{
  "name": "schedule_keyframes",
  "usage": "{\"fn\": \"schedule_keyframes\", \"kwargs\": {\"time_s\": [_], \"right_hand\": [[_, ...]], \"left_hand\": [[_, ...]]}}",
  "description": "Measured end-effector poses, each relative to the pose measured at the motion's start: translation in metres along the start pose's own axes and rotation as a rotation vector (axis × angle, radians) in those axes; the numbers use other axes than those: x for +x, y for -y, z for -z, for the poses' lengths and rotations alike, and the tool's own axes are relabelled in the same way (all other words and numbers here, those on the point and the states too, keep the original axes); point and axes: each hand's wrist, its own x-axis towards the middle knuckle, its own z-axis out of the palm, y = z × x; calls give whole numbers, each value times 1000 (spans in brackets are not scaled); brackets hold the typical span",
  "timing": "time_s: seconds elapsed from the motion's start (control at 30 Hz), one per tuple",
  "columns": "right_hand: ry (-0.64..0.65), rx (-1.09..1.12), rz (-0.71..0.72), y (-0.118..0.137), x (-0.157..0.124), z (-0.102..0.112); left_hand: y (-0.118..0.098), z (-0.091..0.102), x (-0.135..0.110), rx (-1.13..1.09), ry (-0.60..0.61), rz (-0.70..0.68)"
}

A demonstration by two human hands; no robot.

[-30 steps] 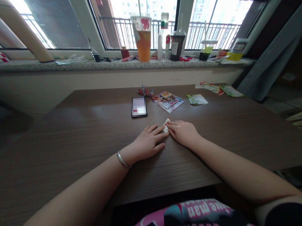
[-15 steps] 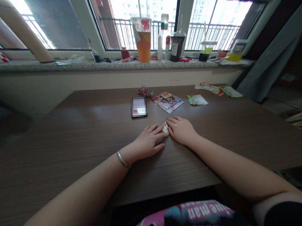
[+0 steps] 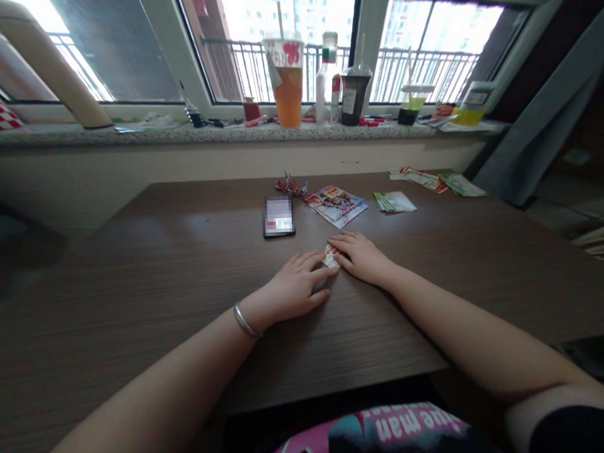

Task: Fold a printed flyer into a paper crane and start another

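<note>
A small white piece of paper with red print (image 3: 331, 255) lies on the wooden table (image 3: 184, 272) between my hands. My left hand (image 3: 299, 283), with a silver bangle at the wrist, rests flat with fingers spread, its fingertips at the paper's left and lower edge. From the other side my right hand (image 3: 363, 257) lies palm down, fingers stretched over the paper's upper and right parts. Beyond them are a phone (image 3: 278, 217) with a blurred screen and a stack of colourful printed sheets (image 3: 337, 205).
Wrapped red-and-blue sweets (image 3: 290, 185) lie behind the phone. Green-white paper slips (image 3: 394, 201) and more printed slips (image 3: 423, 179) sit at the back right. The windowsill (image 3: 218, 135) holds a tall orange drink cup (image 3: 289, 93), a clear bottle (image 3: 328, 85) and a dark drink cup (image 3: 355, 97).
My right hand has shifted slightly and its fingers have spread, so more of the paper's red print shows. My left hand stays nearly in place.
</note>
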Motion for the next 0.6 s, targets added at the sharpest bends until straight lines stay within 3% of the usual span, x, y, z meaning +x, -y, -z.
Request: {"fn": "schedule_keyframes", "kwargs": {"time_s": [0.27, 0.6], "right_hand": [[39, 121, 96, -1, 2, -3], [-56, 183, -37, 4, 3, -5]], "left_hand": [[-6, 0, 1, 90, -63, 80], [3, -2, -2, 49, 9, 82]]}}
